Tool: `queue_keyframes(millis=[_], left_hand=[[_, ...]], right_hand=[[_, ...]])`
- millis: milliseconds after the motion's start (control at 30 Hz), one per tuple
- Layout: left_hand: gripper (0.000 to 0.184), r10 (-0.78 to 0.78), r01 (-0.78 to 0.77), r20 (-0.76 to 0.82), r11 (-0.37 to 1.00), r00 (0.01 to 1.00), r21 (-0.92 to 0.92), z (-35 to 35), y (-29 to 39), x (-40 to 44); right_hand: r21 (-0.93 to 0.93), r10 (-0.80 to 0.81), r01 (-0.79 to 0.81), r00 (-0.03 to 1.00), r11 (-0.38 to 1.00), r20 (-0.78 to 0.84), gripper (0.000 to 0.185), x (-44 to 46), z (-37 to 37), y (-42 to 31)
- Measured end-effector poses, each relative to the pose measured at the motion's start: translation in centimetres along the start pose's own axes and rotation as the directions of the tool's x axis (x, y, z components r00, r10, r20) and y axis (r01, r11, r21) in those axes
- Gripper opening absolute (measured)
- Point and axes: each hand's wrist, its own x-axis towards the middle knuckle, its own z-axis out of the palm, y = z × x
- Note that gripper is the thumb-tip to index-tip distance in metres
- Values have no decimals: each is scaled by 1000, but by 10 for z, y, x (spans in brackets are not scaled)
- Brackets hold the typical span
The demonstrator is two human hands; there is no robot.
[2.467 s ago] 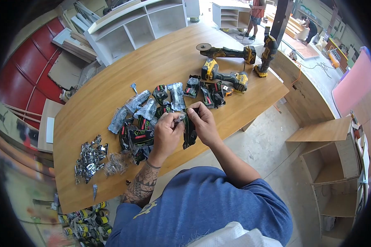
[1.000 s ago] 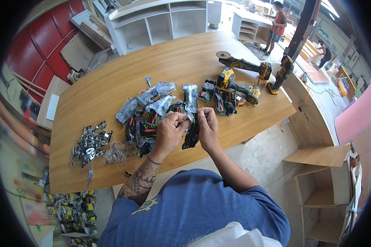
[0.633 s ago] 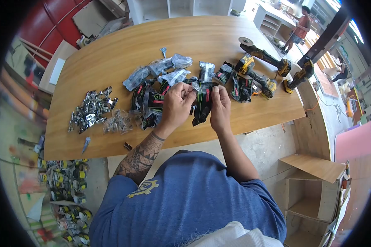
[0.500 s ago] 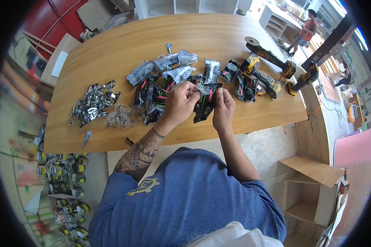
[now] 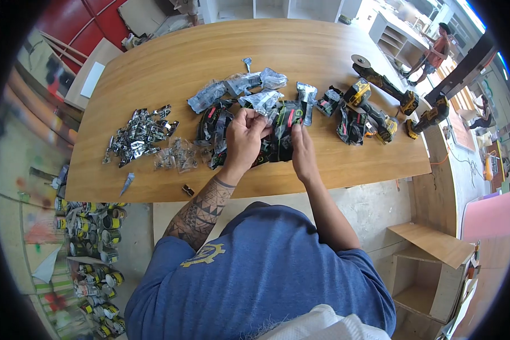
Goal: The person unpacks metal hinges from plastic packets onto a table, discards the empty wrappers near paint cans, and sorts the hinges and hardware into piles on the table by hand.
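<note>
My left hand pinches a small piece of clear plastic at the left edge of a black packet with green print and a red stripe. On the packet's right side my right hand has its fingers closed on it. Beyond and left of the hands lie more black packets and several silvery wrapped pieces. Left of these rest a heap of shiny metal hinges and a pile of small clear bags.
Power tools lie on the right of the wooden table. A small dark metal piece is near its front edge. Cans stand below at left. A co-worker stands at the back right; an open cabinet is at right.
The view has tilted down and shifted, so the table sits higher in it. The black packet between my hands has turned from narrow and edge-on to showing its broad printed face.
</note>
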Motion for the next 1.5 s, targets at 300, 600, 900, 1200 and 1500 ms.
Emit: queue_keyframes(millis=[300, 600, 900, 1200, 1500], left_hand=[[4, -86, 35, -201, 968, 976, -247, -26, -12, -10], [10, -134, 138, -206, 990, 969, 5, -95, 21, -21], [20, 125, 144, -344, 739, 931, 658, -206, 15, -49], [29, 11, 97, -266, 915, 964, 391, -172, 59, -58], [24, 155, -114, -155, 963, 976, 245, -161, 37, -57]], right_hand=[[-427, -200, 179, 980, 886, -4, 43, -6, 23, -2], [-540, -107, 312, 920, 781, 376, 44, 28, 46, -45], [-507, -166, 433, 857, 745, 487, 43, 43, 81, -39], [-379, -155, 437, 796, 816, 584, 43, 34, 106, -37], [-406, -98, 304, 885, 862, 455, 48, 7, 113, -33]])
